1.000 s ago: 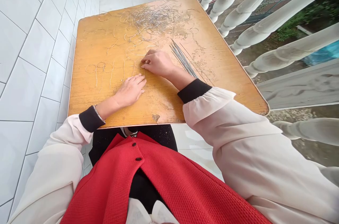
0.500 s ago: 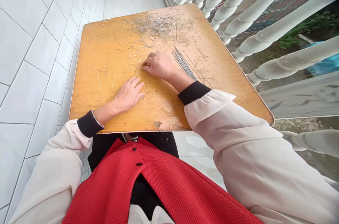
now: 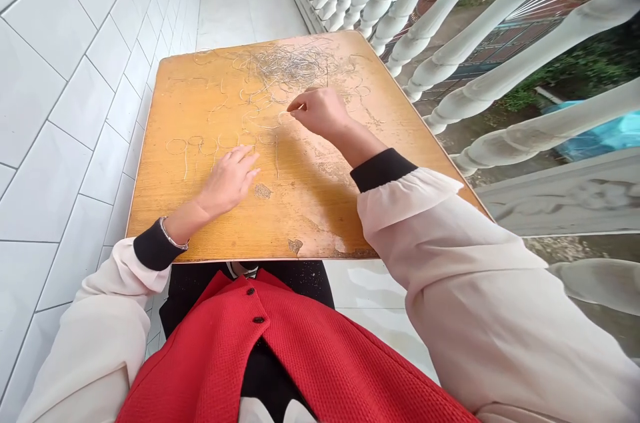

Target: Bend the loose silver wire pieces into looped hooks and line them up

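My left hand [image 3: 226, 182] rests on the wooden table [image 3: 320, 210], fingers spread and holding nothing. Around its fingertips is a row of thin wire pieces, with a loop with a straight tail [image 3: 185, 160] at the left. Another straight tail [image 3: 277, 158] runs down just right of this hand. My right hand [image 3: 320, 110] is above the table, thumb and finger pinched on a thin pale curved wire [image 3: 283, 114]. A tangled heap of wire [image 3: 293, 63] lies beyond it. Loose curved wires [image 3: 253, 100] lie between the heap and the row.
White tiled wall [image 3: 65, 110] runs close along the left side. A white baluster railing [image 3: 450, 110] borders the right side of the table. The tabletop has worn, peeled patches [image 3: 263, 191]. A pale tiled floor [image 3: 245, 6] extends past the far edge.
My right hand has moved right and slightly away from the row, with a wire at its fingertips. My left hand has shifted slightly left. The grey rods seen earlier are now hidden by my right arm.
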Demonstrator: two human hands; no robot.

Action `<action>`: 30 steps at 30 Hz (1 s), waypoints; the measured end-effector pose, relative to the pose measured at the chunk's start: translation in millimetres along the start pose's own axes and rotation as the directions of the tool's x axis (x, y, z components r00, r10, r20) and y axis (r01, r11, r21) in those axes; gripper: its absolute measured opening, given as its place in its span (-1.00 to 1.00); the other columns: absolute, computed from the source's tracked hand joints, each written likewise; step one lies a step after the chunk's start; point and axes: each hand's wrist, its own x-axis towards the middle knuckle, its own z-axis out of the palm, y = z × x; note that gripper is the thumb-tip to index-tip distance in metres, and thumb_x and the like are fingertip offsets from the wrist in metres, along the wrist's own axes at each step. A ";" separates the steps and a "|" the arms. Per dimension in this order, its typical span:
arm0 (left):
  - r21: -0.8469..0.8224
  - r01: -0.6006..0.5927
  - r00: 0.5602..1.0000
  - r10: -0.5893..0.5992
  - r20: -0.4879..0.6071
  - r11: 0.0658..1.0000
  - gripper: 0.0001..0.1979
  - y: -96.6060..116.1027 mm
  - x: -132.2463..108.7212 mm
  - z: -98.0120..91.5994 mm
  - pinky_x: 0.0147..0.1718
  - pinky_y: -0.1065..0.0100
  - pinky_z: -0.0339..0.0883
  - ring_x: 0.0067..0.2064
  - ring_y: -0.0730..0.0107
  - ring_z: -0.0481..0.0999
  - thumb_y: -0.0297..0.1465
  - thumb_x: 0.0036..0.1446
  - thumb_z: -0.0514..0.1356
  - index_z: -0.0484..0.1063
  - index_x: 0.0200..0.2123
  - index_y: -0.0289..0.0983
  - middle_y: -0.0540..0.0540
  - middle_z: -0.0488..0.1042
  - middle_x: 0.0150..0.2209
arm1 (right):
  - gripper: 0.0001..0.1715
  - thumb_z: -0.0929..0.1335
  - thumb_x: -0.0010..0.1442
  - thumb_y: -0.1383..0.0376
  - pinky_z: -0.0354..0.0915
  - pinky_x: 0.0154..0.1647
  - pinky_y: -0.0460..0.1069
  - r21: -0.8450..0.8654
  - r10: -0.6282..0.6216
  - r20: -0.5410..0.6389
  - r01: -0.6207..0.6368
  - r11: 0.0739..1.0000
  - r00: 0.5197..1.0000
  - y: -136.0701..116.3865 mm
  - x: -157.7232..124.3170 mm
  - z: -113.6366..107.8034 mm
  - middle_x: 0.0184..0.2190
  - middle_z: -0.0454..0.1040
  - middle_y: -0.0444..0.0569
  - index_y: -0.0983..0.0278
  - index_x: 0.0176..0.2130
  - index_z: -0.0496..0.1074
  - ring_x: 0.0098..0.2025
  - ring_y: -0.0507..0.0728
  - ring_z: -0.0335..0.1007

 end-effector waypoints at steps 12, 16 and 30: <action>-0.170 0.189 0.972 -0.209 -0.108 0.967 -0.67 -22.1 -3.0 -9.5 0.31 0.06 0.35 0.24 0.16 0.53 -0.49 0.32 0.15 0.53 0.10 -0.37 -0.25 0.55 0.19 | -0.62 0.19 0.32 0.45 0.25 -0.15 0.09 -0.395 -0.156 0.364 0.304 0.867 0.918 -33.9 6.0 -3.3 0.07 0.53 0.18 0.34 -0.12 0.56 -0.07 0.23 0.44; -0.196 0.187 0.976 -0.205 -0.074 0.963 -0.69 -20.0 -3.7 -7.8 0.30 0.07 0.37 0.21 0.19 0.55 -0.49 0.32 0.15 0.53 0.09 -0.35 -0.23 0.57 0.17 | -0.58 0.15 0.31 0.47 0.20 -0.20 0.09 -0.461 -0.193 0.410 0.385 0.799 0.891 -33.9 7.5 -6.7 0.06 0.52 0.22 0.35 -0.06 0.52 -0.12 0.22 0.43; -0.171 0.120 0.989 -0.133 -0.070 0.978 -0.71 -12.8 -10.8 -3.4 0.25 0.02 0.42 0.21 0.16 0.55 -0.47 0.33 0.15 0.52 0.07 -0.35 -0.25 0.57 0.16 | -0.65 0.26 0.27 0.42 0.31 0.07 0.19 -0.241 -0.114 0.144 0.146 0.959 0.983 -1.4 129.8 50.0 0.09 0.54 0.23 0.31 -0.08 0.58 0.07 0.35 0.47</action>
